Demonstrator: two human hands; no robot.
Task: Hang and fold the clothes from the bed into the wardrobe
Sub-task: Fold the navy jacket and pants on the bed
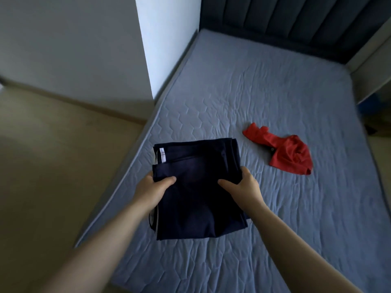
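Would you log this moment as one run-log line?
left hand: grips navy garment | right hand: grips navy garment | navy garment: folded | red garment: crumpled on mattress

The navy garment (196,197), folded near the left edge of the bed (275,92), is a plain, very dark blue. A small white label (161,155) at its far left corner carries a thin dark line. A pale grey-white strip (157,222) runs along its near left side. The red garment (283,152), nearer the middle of the bed, is a plain bright red, darker in its creases. The bed's surface is pale blue-grey, quilted all over in stitched, roughly hexagonal outlines. The headboard (296,13) is dark slate blue with vertical padded channels. The floor (42,166) is plain beige, the skirting board (74,100) a slightly browner beige. The wall (63,39) is pale grey, with a brighter bluish-white face at its corner.
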